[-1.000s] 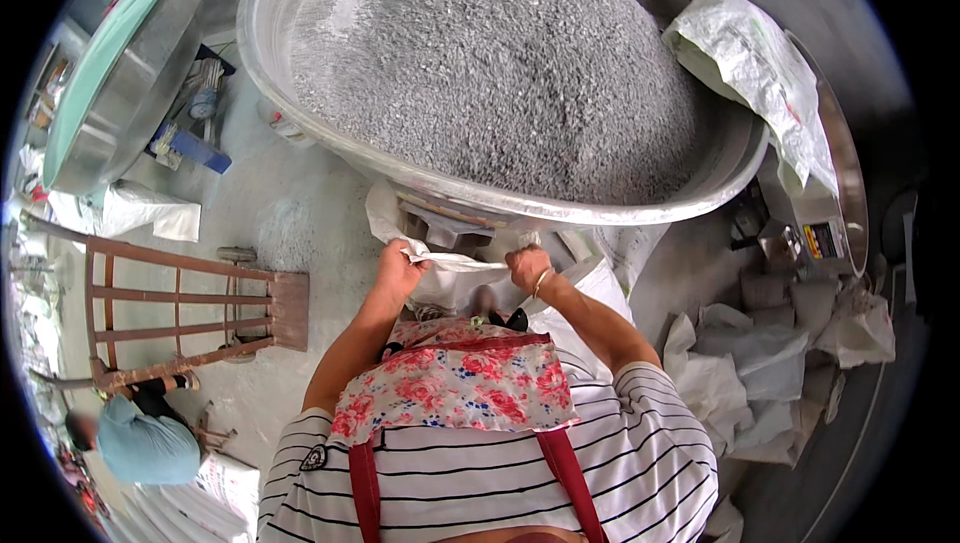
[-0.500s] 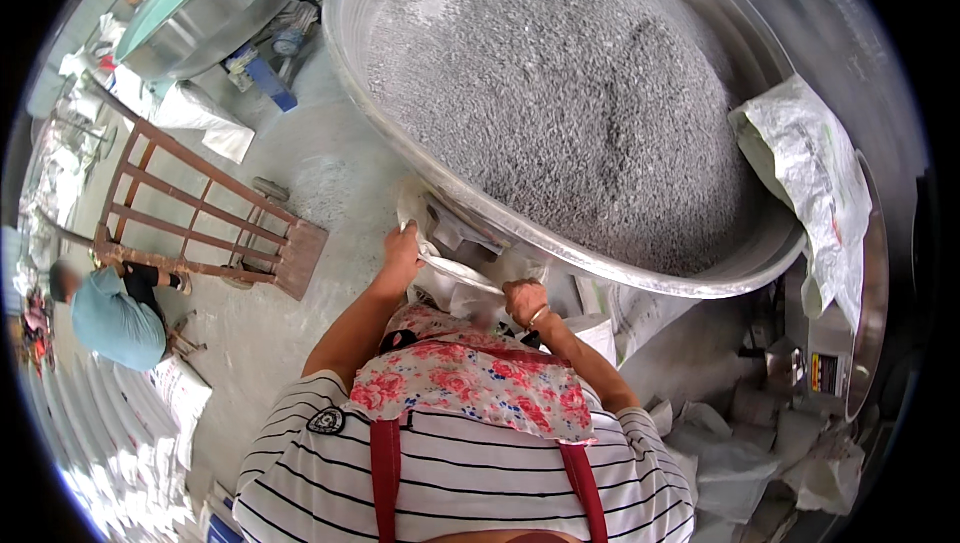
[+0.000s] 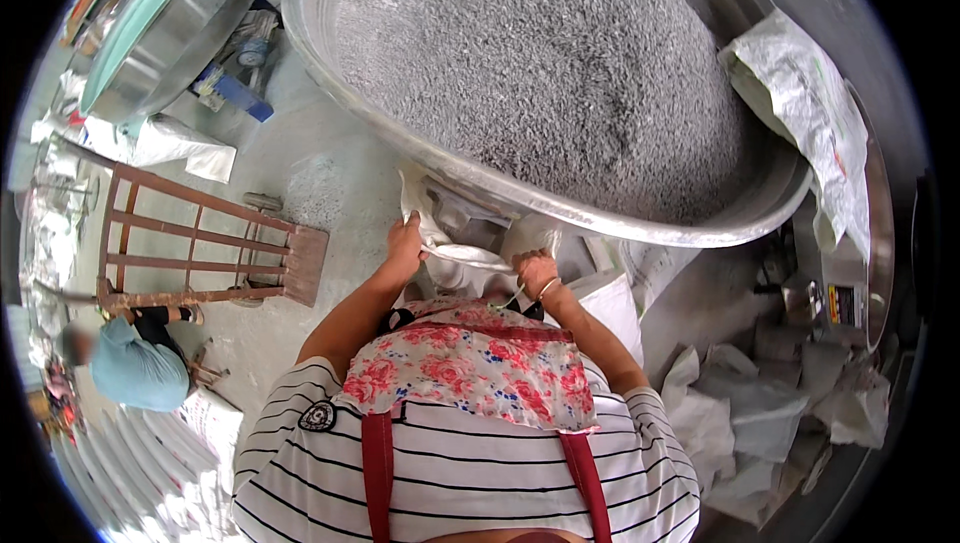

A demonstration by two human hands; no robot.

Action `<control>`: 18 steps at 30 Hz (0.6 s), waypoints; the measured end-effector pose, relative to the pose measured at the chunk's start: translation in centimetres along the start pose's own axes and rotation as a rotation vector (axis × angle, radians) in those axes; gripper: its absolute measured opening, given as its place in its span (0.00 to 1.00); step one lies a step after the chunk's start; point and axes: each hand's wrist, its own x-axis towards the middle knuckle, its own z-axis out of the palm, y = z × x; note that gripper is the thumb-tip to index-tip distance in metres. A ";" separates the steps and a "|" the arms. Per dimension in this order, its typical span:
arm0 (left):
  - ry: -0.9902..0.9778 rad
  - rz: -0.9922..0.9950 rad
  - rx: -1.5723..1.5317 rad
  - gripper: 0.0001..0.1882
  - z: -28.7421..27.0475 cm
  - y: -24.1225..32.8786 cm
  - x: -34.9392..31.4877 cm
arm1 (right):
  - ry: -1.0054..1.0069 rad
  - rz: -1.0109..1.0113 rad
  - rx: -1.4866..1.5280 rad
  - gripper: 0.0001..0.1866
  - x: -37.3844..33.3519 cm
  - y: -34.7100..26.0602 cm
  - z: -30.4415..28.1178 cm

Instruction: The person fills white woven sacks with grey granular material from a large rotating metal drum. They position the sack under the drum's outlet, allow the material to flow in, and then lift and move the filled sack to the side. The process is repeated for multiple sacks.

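We have our left grip (image 3: 405, 242) and right grip (image 3: 535, 271) closed on the edge of a white sack (image 3: 468, 257), at the near side of a big metal tub (image 3: 560, 211) of grey granules (image 3: 530, 63); a brown hand truck (image 3: 192, 264) is left.

Large metal basin (image 3: 640, 234), top of frame: far side cut off by the upper edge. White bag (image 3: 466, 255), centre: lower part hidden behind the floral apron (image 3: 470, 368). Right hand (image 3: 537, 270): fingertips out of sight. Seated co-worker (image 3: 138, 368), lower left: head blurred. Label (image 3: 846, 305), right: too small to read. Striped shirt (image 3: 490, 478): cut off by the bottom edge.
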 end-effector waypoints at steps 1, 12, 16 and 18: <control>-0.011 0.005 0.018 0.17 -0.1 0.5 -0.4 | -0.006 0.029 -0.013 0.04 0.1 -0.4 0.1; -0.073 -0.012 0.099 0.17 -2.3 0.5 1.0 | 0.254 0.595 0.155 0.08 0.5 -3.8 2.4; -0.111 0.019 0.076 0.16 -2.7 0.4 1.1 | 0.617 0.852 0.270 0.18 1.0 -4.4 3.1; -0.115 0.006 0.090 0.16 -2.7 0.7 0.8 | 0.519 0.940 0.571 0.22 0.7 -2.0 5.6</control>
